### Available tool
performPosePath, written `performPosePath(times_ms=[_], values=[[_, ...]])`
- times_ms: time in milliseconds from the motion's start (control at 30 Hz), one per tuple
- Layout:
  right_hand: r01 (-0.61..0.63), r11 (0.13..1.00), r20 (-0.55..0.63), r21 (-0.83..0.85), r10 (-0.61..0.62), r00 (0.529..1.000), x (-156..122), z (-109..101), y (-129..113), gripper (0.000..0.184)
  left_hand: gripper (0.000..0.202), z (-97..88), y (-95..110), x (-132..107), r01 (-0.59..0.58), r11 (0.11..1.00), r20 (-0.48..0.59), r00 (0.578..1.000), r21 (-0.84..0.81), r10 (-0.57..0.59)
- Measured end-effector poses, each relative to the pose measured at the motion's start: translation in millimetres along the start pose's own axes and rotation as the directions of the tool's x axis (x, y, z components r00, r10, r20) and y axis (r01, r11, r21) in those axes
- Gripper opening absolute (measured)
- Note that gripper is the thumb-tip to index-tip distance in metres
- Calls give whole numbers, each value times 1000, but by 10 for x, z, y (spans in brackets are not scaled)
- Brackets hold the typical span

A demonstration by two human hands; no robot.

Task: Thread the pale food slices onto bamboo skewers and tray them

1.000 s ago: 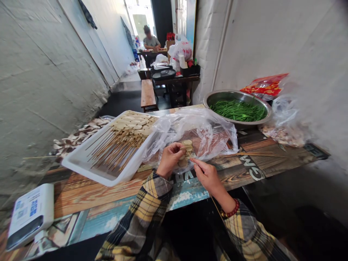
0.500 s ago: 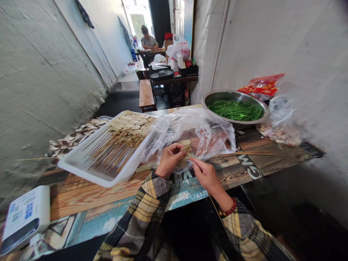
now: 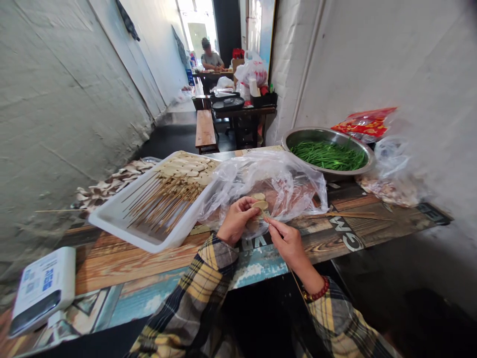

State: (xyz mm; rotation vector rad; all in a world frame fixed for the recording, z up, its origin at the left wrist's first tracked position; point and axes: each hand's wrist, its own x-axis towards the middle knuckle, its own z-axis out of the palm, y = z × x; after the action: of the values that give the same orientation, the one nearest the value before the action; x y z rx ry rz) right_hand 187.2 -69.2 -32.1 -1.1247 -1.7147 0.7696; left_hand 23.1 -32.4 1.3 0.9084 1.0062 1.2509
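Note:
My left hand (image 3: 237, 220) pinches a thin, pale oval slice (image 3: 260, 205) between thumb and fingers. My right hand (image 3: 288, 242) is closed round a long wooden skewer (image 3: 294, 278), whose front end meets the slice; I cannot tell how far it has gone in. Further pale slices (image 3: 258, 196) lie just beyond and under the hands, on a clear plastic bag (image 3: 238, 174). To the left, a white plastic tray (image 3: 122, 233) holds rows of skewered pale slices (image 3: 190, 166), their sticks pointing toward me.
A steel bowl of green chives (image 3: 328, 155) stands at the back right, beside a red packet (image 3: 367, 122) and a knotted clear bag (image 3: 391, 174). Loose skewers (image 3: 350, 215) lie right of my hands. Mushroom pieces (image 3: 108, 184) sit behind the tray; a white device (image 3: 42, 288) is front left. A person (image 3: 212, 58) sits far back.
The slice in my left hand has turned so its flat side shows more, with the skewer tip against it. The whole view has shifted slightly.

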Motion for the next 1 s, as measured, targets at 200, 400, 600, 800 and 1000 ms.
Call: performPosePath(times_ms=[200, 400, 600, 800, 1000], values=[[-31, 999, 16, -8, 31, 999, -17, 8, 10, 30, 26, 20, 5, -7, -11, 999, -51, 999, 30, 13], [0, 1000, 22, -13, 0, 1000, -44, -6, 11, 30, 25, 21, -3, -13, 18, 999, -49, 999, -40, -20], [65, 995, -34, -73, -68, 997, -49, -6, 14, 28, 26, 22, -18, -16, 39, 997, -43, 998, -67, -42], [101, 988, -38, -120, -106, 994, -54, -8, 28, 29, 27, 22, -38, -22, 50, 996, -24, 998, -80, -52], [107, 987, -42, -116, -113, 993, -41, -13, -1, 28, 27, 21, -44, -22, 52, 994, -21, 998, -93, -55]])
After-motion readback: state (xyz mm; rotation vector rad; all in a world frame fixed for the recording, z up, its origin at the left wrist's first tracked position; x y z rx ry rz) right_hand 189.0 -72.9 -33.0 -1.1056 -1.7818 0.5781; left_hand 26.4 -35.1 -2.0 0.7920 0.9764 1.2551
